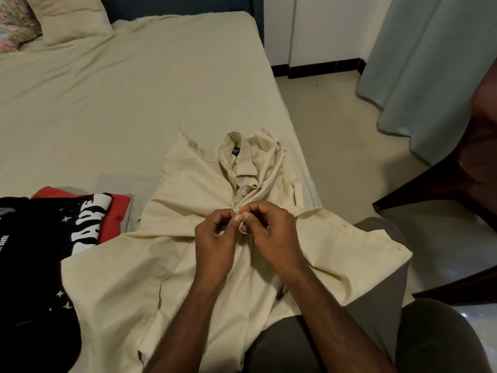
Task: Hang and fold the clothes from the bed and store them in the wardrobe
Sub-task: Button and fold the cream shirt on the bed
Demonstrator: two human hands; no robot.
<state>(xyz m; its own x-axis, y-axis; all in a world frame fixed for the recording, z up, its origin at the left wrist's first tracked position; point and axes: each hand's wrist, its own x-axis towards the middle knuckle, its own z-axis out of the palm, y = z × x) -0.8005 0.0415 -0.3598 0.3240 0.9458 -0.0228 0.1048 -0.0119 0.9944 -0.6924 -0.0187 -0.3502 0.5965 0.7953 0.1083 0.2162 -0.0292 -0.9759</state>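
Bedsheet (139,84) in pale cream covers the bed, and on its near right part lies a cream button-up shirt (188,254), spread front-up with the collar (236,154) pointing away from the person and the lower half draped over the bed's edge onto the person's grey-clad lap (309,343). Two white buttons (243,191) below the collar are fastened. Just under them, both hands meet at the shirt's placket: the left hand (215,243) has its fingers curled, thumb and forefinger pinching the cloth edge, and the right hand (271,235) is curled likewise, pinching the opposite edge, so that the thumbnails touch. Whether a button sits between the fingertips cannot be told, since the fingers cover that spot. The shirt's right front panel (357,246) lies flipped open toward the floor side, showing buttonholes along its edge. To the left of the shirt, touching its sleeve, lies a black garment with white lettering (48,238), resting on top of a red garment (115,214). At the far left corner of the bed sit a cream pillow (70,17) and a floral pillow (13,25) beside it. Right of the bed is tiled floor (336,117), a pale blue curtain (430,63) hanging to it, and the dark wooden legs of a chair (430,181) near the person's knee.
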